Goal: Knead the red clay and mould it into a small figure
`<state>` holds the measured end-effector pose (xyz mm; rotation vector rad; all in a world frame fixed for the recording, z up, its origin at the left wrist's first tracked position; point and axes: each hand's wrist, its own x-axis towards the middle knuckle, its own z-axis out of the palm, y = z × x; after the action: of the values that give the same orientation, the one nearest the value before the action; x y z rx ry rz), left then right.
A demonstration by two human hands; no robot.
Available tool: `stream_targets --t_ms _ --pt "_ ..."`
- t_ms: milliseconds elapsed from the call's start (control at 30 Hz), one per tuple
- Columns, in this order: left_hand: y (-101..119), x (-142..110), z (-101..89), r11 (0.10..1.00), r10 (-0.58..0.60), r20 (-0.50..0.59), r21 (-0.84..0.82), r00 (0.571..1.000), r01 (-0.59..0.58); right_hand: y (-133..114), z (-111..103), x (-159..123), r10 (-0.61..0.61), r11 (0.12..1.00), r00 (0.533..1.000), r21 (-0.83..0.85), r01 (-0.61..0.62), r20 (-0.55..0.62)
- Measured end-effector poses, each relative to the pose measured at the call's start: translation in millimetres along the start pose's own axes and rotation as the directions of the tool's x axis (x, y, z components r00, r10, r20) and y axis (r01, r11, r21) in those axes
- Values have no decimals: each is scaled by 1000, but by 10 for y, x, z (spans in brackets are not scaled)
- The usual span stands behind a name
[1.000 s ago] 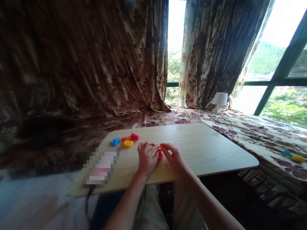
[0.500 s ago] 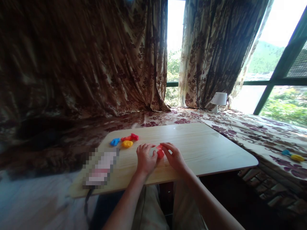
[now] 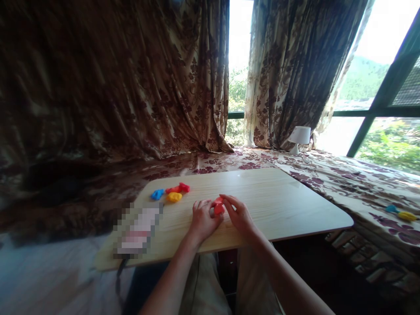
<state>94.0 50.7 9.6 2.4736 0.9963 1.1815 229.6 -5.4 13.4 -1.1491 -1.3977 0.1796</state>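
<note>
Nearest, two knees in light trousers (image 3: 205, 284) sit below the near edge of a pale wood-grain table (image 3: 278, 203). Bare forearms reach over that edge, and the red lump (image 3: 219, 209) is between the two hands, above the near middle part of the tabletop. The left hand (image 3: 206, 221) has its fingers curled in and closed on the lump's left side. The right hand (image 3: 238, 214) bends over from the other side, forefinger extended to the lump's upper edge; whether its thumb and finger clamp the piece, I cannot tell. Off to the left on the table lies a blurred-out flat object (image 3: 138, 232) with a dark cord (image 3: 120, 278). Beyond it are a yellow piece (image 3: 174, 197), a blue piece (image 3: 157, 194) and a longer red piece (image 3: 177, 188), grouped close together. Past the table spreads a flowered cover (image 3: 328, 175), bearing a white lamp (image 3: 299, 135) near the corner. Patterned curtains (image 3: 183, 78) hang behind, with greenery (image 3: 393, 142) outside the window.
</note>
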Motion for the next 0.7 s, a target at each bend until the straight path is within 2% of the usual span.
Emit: stream_targets --t_ms 133,433,700 --pt "-5 10 -15 996 -50 -55 -76 997 46 40 17 -4 64 997 997 40 -63 -31" --pt "-1 13 3 999 3 -4 -34 1000 -4 38 19 5 37 999 998 42 -36 -41" --pt "39 1 -45 998 -41 8 -47 999 42 27 21 1 -17 999 1000 52 18 -11"
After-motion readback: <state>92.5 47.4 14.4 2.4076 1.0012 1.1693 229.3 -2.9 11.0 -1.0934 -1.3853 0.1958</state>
